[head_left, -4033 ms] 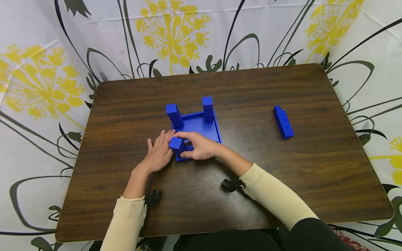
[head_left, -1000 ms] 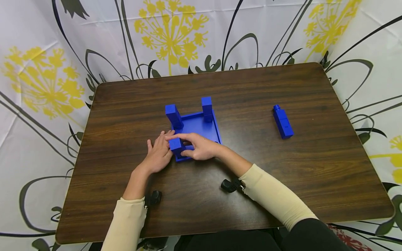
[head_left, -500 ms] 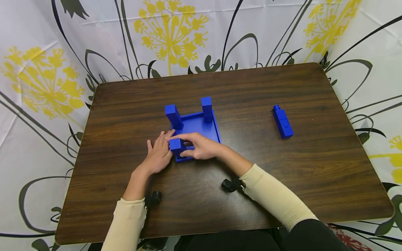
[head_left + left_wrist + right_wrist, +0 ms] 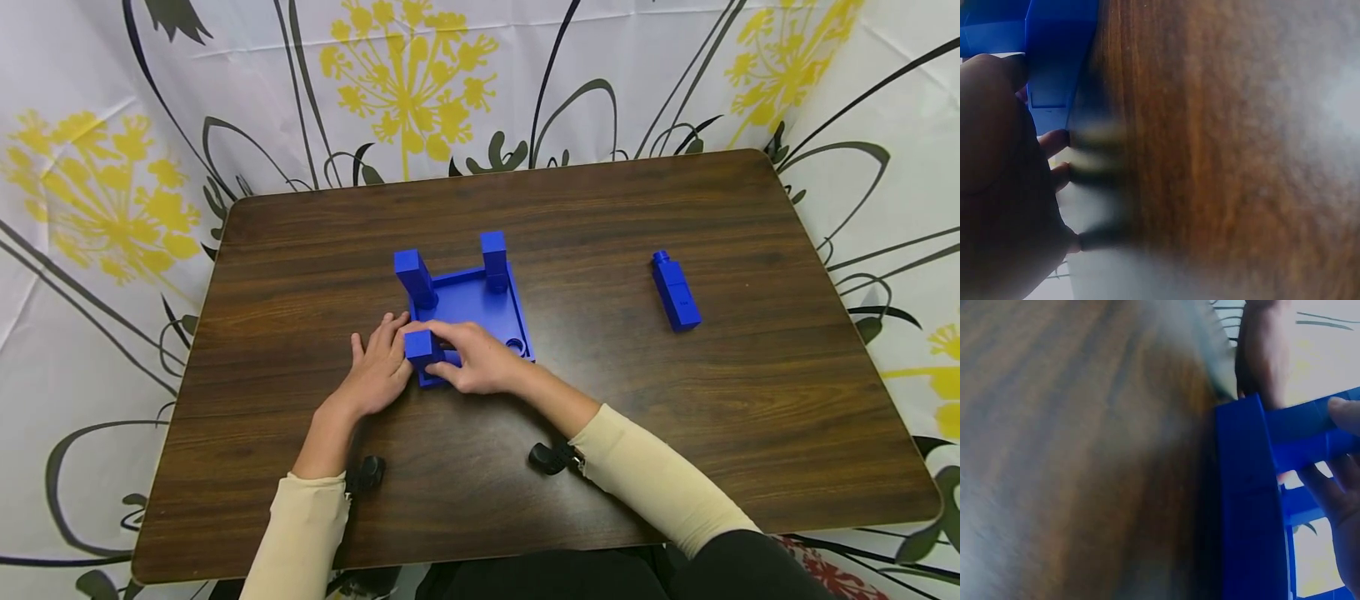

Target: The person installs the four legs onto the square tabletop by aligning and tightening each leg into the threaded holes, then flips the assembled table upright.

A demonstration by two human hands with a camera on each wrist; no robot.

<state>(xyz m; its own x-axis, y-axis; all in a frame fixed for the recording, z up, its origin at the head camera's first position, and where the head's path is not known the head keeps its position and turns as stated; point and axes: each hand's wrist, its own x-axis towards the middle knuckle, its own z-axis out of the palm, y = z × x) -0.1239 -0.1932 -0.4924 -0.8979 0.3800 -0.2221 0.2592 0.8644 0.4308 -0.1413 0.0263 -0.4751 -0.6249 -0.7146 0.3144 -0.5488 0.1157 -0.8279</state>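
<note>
A shallow blue square tray (image 4: 480,304) with a low rim lies on the table, shaped like an upside-down toy tabletop. Square blue legs stand upright at its far-left (image 4: 415,279) and far-right (image 4: 494,260) corners. At the near-left corner stands a third blue leg (image 4: 422,348); my right hand (image 4: 480,358) grips it between thumb and fingers. The right wrist view shows this leg (image 4: 1300,428) against the tray wall (image 4: 1250,506). My left hand (image 4: 377,362) lies with fingers stretched out along the tray's left side. A round socket (image 4: 515,345) shows at the near-right corner.
Another blue leg (image 4: 677,293), with a round peg at its far end, lies on its side at the right of the brown wooden table (image 4: 600,225). A flower-patterned cloth (image 4: 570,83) hangs behind the table and along both sides.
My right hand has shifted slightly right and nearer, its index finger drawn back from over the left hand, uncovering the socket. The tray, the loose leg and my left hand are nearly unmoved.
</note>
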